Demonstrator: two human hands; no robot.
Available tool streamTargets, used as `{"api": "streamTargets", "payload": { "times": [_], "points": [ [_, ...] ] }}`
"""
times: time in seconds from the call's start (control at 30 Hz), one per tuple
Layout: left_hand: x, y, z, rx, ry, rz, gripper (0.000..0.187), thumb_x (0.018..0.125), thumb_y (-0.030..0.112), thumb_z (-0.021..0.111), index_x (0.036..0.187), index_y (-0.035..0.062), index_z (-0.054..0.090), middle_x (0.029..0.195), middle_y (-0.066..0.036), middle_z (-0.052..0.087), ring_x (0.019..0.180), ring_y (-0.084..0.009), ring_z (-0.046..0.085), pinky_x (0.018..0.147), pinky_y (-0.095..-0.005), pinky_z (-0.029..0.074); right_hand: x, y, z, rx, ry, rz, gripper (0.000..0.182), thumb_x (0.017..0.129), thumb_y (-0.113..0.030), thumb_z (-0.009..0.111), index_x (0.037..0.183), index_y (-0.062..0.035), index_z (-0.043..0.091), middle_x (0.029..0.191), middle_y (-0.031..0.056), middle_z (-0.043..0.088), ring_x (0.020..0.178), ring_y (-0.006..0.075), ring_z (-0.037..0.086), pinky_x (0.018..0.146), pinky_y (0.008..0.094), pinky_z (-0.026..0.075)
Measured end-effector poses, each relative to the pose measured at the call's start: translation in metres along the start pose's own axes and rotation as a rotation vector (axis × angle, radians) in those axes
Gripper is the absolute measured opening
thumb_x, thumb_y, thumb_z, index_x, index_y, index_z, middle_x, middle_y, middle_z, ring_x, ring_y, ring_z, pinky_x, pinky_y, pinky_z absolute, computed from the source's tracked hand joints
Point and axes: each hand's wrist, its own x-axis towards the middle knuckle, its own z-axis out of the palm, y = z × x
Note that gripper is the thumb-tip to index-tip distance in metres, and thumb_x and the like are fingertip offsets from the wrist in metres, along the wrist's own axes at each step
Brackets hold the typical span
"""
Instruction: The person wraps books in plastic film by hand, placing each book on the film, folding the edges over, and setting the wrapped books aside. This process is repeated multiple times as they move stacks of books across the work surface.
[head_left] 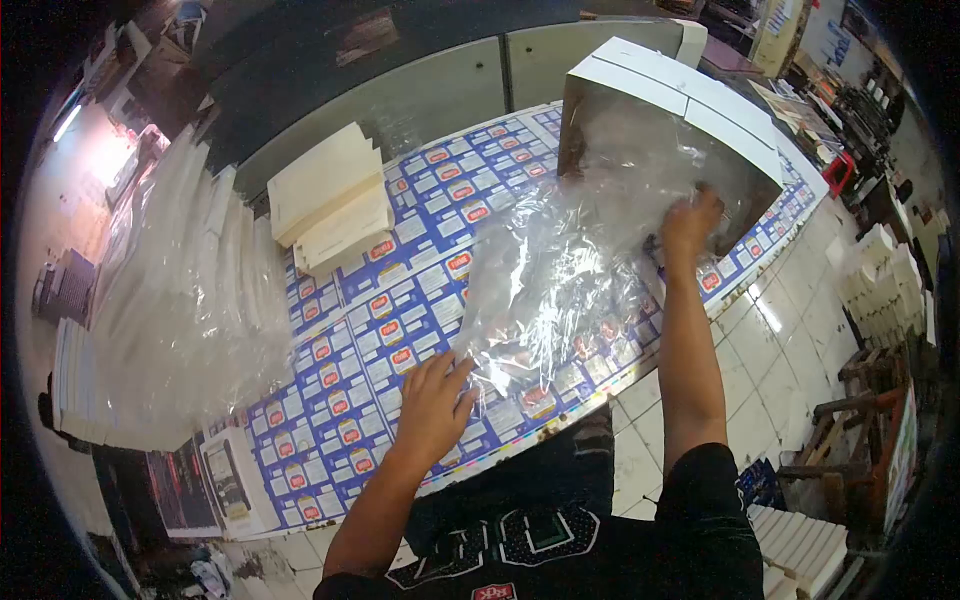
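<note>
A crinkled clear plastic bag [550, 290] is spread over the table and runs up against a large block with a white top [680, 90] and a shaded grey-brown front. My left hand [432, 405] lies with fingers apart on the table, fingertips touching the near left edge of the plastic. Beside the block's front, my right hand [690, 228] has its fingers curled into the plastic at its right end. Part of those fingers is hard to make out behind glare and folds.
Printed blue sheets cover the table [430, 280]. A cream paper stack [330, 195] lies at the back left. More clear plastic bags [190, 310] are heaped on the left. A wooden rack [850, 450] stands on the tiled floor at right.
</note>
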Motion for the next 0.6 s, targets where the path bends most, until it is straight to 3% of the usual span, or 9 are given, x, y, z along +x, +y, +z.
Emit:
{"api": "streamTargets", "payload": {
  "times": [0.03, 0.1, 0.13, 0.17, 0.23, 0.27, 0.4, 0.57, 0.6],
  "points": [
    [0.000, 0.001, -0.001, 0.023, 0.005, -0.008, 0.041, 0.088, 0.023, 0.063, 0.126, 0.0057, 0.059, 0.132, -0.020, 0.053, 0.124, -0.0366, 0.046, 0.106, -0.0475, 0.032, 0.005, 0.006, 0.007, -0.001, 0.002, 0.005, 0.044, 0.083, -0.009, 0.054, 0.126, -0.0022, 0.054, 0.128, 0.0257, 0.052, 0.118, 0.0438, 0.050, 0.097, 0.0509, 0.042],
    [0.002, 0.001, -0.002, 0.044, -0.003, 0.003, 0.040, 0.088, 0.020, 0.063, 0.125, 0.0058, 0.059, 0.131, -0.019, 0.053, 0.124, -0.0370, 0.046, 0.105, -0.0478, 0.033, 0.004, 0.023, 0.037, -0.324, -0.210, -0.366, 0.053, 0.085, -0.012, 0.051, 0.137, -0.0005, 0.044, 0.140, 0.0278, 0.043, 0.129, 0.0429, 0.042, 0.104, 0.0499, 0.038],
    [0.002, -0.002, -0.001, 0.016, -0.032, 0.000, 0.048, 0.086, 0.022, 0.066, 0.128, 0.0037, 0.055, 0.132, -0.021, 0.052, 0.124, -0.0381, 0.045, 0.105, -0.0484, 0.032, 0.005, 0.072, 0.091, -0.313, -0.361, -0.053, 0.051, 0.090, -0.018, 0.047, 0.137, 0.0005, 0.045, 0.144, 0.0294, 0.039, 0.129, 0.0451, 0.042, 0.106, 0.0511, 0.038],
    [0.001, -0.005, -0.002, -0.012, -0.060, -0.004, 0.056, 0.084, 0.024, 0.069, 0.132, 0.0017, 0.051, 0.133, -0.023, 0.050, 0.124, -0.0391, 0.044, 0.105, -0.0490, 0.032, 0.004, 0.066, 0.084, -0.307, -0.360, -0.046, 0.051, 0.090, -0.018, 0.047, 0.137, 0.0005, 0.045, 0.144, 0.0294, 0.039, 0.129, 0.0451, 0.042, 0.106, 0.0511, 0.038],
    [0.000, -0.002, -0.010, -0.132, -0.060, -0.104, 0.069, 0.080, 0.027, 0.072, 0.136, -0.0011, 0.043, 0.135, -0.025, 0.047, 0.125, -0.0407, 0.043, 0.106, -0.0493, 0.031, 0.014, 0.046, 0.066, -0.432, -0.804, 0.038, 0.051, 0.086, -0.021, 0.056, 0.131, 0.0014, 0.051, 0.140, 0.0295, 0.042, 0.125, 0.0423, 0.047, 0.105, 0.0491, 0.039],
    [-0.002, 0.000, -0.013, -0.264, -0.074, -0.210, 0.082, 0.077, 0.030, 0.075, 0.140, -0.0038, 0.036, 0.136, -0.028, 0.044, 0.126, -0.0423, 0.042, 0.106, -0.0496, 0.031, 0.021, 0.055, 0.066, -0.465, -0.947, -0.118, 0.045, 0.093, -0.030, 0.049, 0.129, -0.0025, 0.056, 0.139, 0.0270, 0.046, 0.123, 0.0449, 0.050, 0.103, 0.0478, 0.042],
    [0.009, 0.009, -0.011, -0.160, -0.101, -0.044, 0.101, 0.072, 0.035, 0.079, 0.144, -0.0073, 0.022, 0.138, -0.032, 0.039, 0.127, -0.0455, 0.040, 0.106, -0.0498, 0.030, 0.012, 0.016, -0.034, -0.009, -0.957, 0.056, 0.050, 0.089, -0.033, 0.059, 0.129, -0.0034, 0.055, 0.135, 0.0274, 0.051, 0.121, 0.0425, 0.052, 0.103, 0.0443, 0.042],
    [0.039, 0.017, 0.020, -0.215, -0.085, -0.061, 0.088, 0.080, 0.027, 0.073, 0.145, -0.0056, 0.023, 0.138, -0.031, 0.041, 0.125, -0.0448, 0.043, 0.106, -0.0505, 0.032, -0.051, -0.009, -0.113, -0.025, -0.625, -0.230, 0.060, 0.078, -0.030, 0.075, 0.130, -0.0077, 0.055, 0.145, 0.0225, 0.041, 0.131, 0.0421, 0.041, 0.109, 0.0438, 0.036],
    [0.050, 0.026, 0.017, -0.280, -0.084, -0.062, 0.079, 0.084, 0.019, 0.069, 0.145, -0.0044, 0.025, 0.135, -0.032, 0.045, 0.123, -0.0442, 0.047, 0.105, -0.0491, 0.034, -0.061, -0.022, -0.121, 0.023, -0.689, -0.297, 0.064, 0.076, -0.030, 0.077, 0.133, -0.0103, 0.054, 0.147, 0.0218, 0.037, 0.134, 0.0419, 0.037, 0.110, 0.0466, 0.033]
  ]
}}
